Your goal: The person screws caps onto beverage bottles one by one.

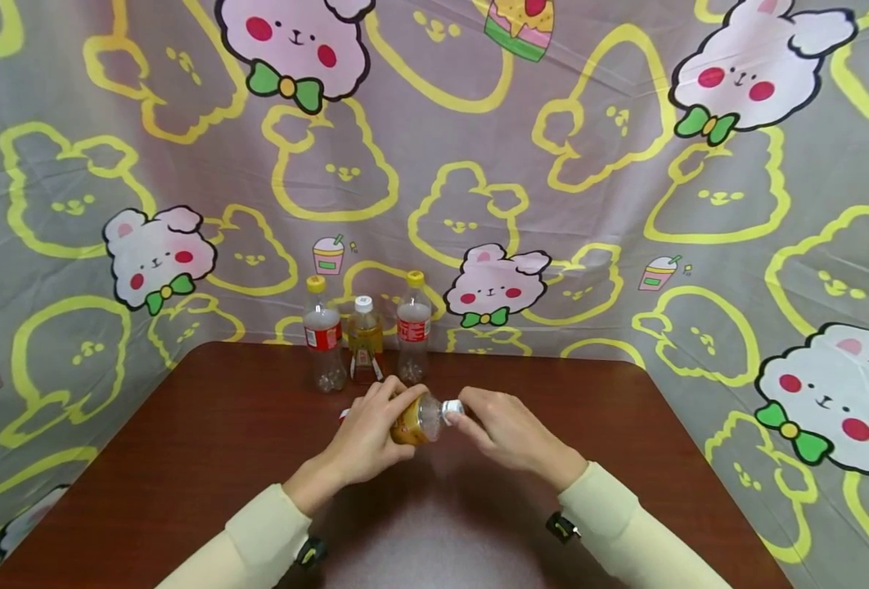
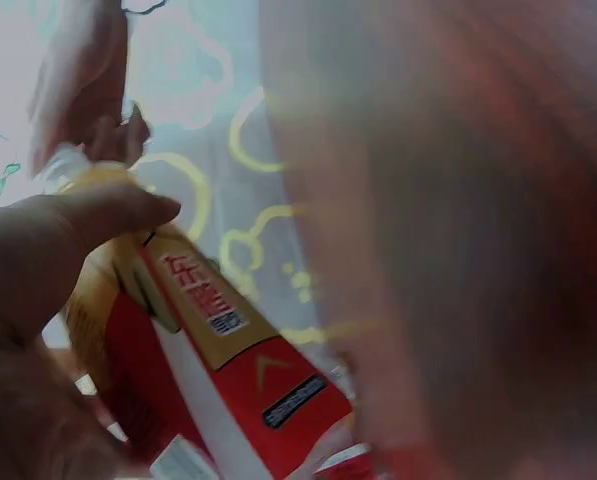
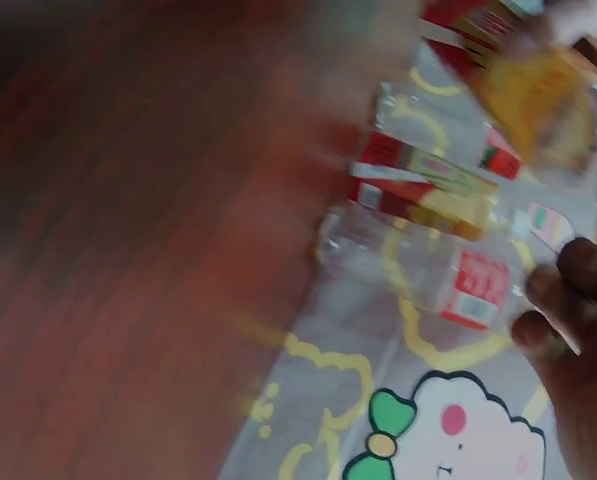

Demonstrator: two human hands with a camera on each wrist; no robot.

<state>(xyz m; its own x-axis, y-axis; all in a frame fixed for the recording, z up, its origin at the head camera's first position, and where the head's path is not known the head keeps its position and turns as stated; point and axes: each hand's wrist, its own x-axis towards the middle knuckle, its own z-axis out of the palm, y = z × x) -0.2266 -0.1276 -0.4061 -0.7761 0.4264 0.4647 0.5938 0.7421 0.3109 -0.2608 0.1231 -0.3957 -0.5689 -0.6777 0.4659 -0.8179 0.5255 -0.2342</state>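
My left hand [image 1: 364,432] grips a clear plastic bottle [image 1: 425,421] that lies nearly sideways above the table, its neck toward the right. The bottle's red and gold label [image 2: 288,400] shows in the left wrist view, with my left thumb across its upper part. At the neck, my right hand [image 1: 511,427] pinches the white cap [image 1: 451,411] between thumb and fingers. The left fingers cover much of the bottle's body in the head view. In the right wrist view the bottle's gold end [image 3: 538,100] shows at the top right.
Behind the hands stand two clear bottles with yellow caps, a left one [image 1: 324,343] and a right one [image 1: 414,331]. Between them is a white-capped bottle [image 1: 365,331] with a red and gold label. A patterned cloth [image 1: 596,303] encloses the brown table [image 1: 243,409].
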